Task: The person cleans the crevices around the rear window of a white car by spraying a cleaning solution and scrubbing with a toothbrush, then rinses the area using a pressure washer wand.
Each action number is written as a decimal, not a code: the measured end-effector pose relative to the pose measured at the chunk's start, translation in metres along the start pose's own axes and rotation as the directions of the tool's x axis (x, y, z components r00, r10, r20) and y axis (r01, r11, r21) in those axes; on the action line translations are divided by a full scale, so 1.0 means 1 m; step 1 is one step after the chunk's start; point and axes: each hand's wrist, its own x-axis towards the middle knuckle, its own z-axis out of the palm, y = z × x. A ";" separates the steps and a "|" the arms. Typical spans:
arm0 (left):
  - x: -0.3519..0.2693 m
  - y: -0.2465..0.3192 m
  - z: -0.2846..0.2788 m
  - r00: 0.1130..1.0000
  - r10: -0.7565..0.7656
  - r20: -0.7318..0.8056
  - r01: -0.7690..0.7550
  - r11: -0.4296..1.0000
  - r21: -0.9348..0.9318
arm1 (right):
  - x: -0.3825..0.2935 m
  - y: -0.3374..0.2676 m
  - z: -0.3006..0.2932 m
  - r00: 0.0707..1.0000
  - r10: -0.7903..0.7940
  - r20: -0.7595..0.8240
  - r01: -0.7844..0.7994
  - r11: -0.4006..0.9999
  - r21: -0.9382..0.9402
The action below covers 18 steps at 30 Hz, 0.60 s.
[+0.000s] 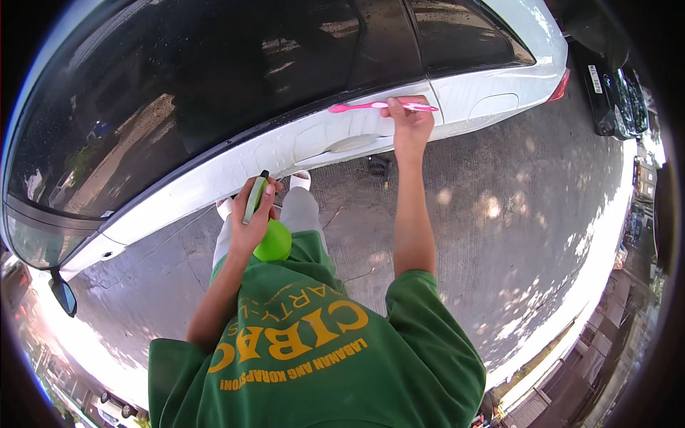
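My right hand (411, 120) grips a pink-and-white toothbrush (356, 107) by its handle. The brush lies across the view along the white car door (316, 131), just below the window trim; whether its bristles touch the paint I cannot tell. Under my right hand's side of the door is the pulled-out shape of the door handle (356, 143). Held in front of my body, my left hand (254, 208) is wrapped around the neck of a bright green spray bottle (274, 241). Its black nozzle (264, 174) points towards the door. Wet streaks mark the door panel.
Dark side windows (225, 69) with water drops run along the car. A side mirror (64, 294) sticks out at the left. Beneath the car's side, a dark object (379, 167) rests on the concrete ground (471, 203). Another dark car (615, 101) is parked at the right.
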 end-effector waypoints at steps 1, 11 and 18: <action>0.000 -0.003 -0.007 1.000 0.018 0.008 -0.018 1.000 -0.021 | -0.020 0.010 0.029 1.000 -0.007 0.006 0.006 0.995 0.100; -0.013 -0.048 -0.177 0.996 0.075 -0.052 -0.079 0.995 -0.067 | -0.186 0.041 0.262 0.999 0.025 -0.039 -0.016 0.978 0.209; -0.054 -0.072 -0.317 0.966 0.044 -0.253 -0.057 0.997 -0.044 | -0.303 0.049 0.415 0.997 0.059 0.044 -0.067 0.975 0.213</action>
